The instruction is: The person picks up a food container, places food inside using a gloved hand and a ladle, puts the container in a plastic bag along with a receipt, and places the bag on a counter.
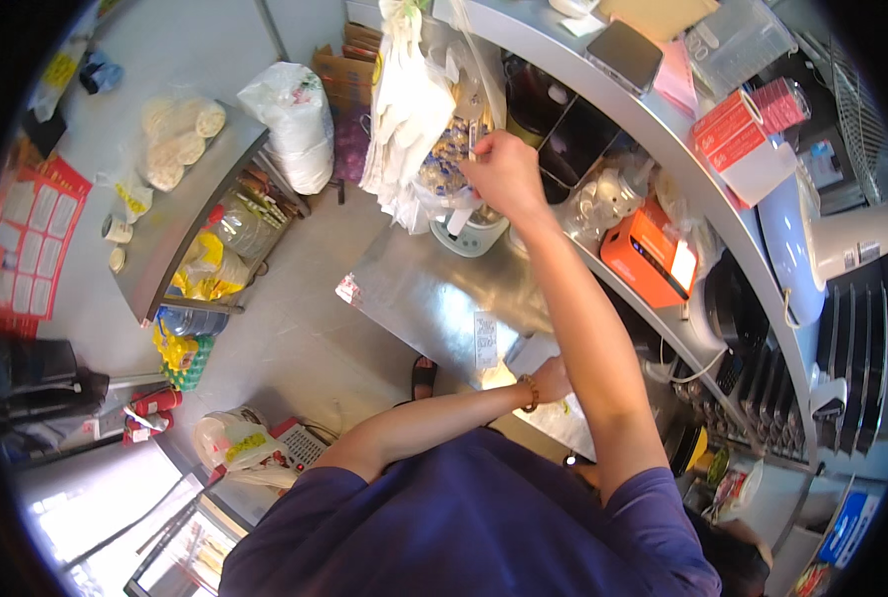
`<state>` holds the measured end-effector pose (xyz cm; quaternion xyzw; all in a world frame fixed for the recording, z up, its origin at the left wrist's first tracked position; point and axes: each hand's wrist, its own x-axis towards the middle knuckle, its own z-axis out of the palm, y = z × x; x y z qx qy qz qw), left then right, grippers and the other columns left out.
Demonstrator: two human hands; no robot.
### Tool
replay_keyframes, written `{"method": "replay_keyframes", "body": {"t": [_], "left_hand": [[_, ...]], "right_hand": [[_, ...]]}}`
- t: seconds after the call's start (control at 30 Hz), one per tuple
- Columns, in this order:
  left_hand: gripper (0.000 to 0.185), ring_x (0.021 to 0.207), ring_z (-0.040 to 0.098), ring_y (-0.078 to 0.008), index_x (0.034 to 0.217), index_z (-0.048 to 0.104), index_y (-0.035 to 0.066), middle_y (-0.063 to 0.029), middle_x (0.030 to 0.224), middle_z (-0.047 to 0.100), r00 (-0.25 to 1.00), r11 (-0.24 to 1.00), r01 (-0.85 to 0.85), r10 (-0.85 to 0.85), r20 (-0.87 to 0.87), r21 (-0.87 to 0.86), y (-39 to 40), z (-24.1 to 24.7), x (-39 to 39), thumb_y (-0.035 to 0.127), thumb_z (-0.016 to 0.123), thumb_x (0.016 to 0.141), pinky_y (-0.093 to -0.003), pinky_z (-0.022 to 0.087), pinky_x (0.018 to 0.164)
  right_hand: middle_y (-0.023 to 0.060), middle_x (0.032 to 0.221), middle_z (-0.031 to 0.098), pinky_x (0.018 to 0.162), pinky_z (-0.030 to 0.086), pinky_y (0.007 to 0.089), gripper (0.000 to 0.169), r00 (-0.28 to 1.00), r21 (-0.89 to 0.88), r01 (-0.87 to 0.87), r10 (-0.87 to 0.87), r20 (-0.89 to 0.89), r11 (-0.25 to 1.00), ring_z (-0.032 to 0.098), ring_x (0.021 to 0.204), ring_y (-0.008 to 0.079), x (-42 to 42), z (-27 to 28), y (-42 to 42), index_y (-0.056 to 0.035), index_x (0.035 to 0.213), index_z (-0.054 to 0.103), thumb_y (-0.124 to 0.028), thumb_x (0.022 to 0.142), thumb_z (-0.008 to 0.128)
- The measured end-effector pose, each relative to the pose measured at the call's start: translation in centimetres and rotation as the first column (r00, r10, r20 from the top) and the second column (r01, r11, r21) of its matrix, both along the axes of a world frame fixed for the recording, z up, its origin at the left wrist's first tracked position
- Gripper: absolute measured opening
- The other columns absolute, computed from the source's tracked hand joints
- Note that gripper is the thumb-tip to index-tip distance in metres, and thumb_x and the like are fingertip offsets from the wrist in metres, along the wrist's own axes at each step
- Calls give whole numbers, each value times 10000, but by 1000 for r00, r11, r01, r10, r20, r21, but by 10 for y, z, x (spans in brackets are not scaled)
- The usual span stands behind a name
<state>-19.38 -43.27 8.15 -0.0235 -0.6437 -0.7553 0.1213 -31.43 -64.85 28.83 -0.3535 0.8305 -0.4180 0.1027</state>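
Note:
My right hand (pixel 505 175) reaches to a clear plastic bag (pixel 433 195) of small wrapped packets with blue print. Its thumb and fingertips pinch a slim wrapped packet (pixel 474 136) at the bag's mouth. Beside the bag hang white plastic carrier bags (pixel 407 112). My left hand (pixel 551 379), a bead bracelet at its wrist, is low over the steel table (pixel 421 276), by a white item (pixel 531 354). My right forearm partly hides its fingers, so its grip is unclear. A printed paper slip (pixel 485 339) lies left of that hand.
A pale round appliance (pixel 470 237) stands under the packet bag. To the right are an orange box-shaped device (pixel 649 257) and a shelf carrying a phone (pixel 624 56) and a label roll (pixel 728 123). A second steel table (pixel 190 239) and a full white sack (pixel 291 127) stand left.

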Motion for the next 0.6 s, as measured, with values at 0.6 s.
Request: {"method": "replay_keyframes", "body": {"t": [0.6], "left_hand": [[479,1006,620,-249,1392,442,63,-132,984,658,798,638,160,-533,282,753,-68,28,5,341,493,1005,-414,471,967]], "right_hand": [[190,1022,683,807,531,460,310,993,777,100,-8,-121,621,656,965,355,57,-182,435,-38,1038,658,-189,783,748]]}}
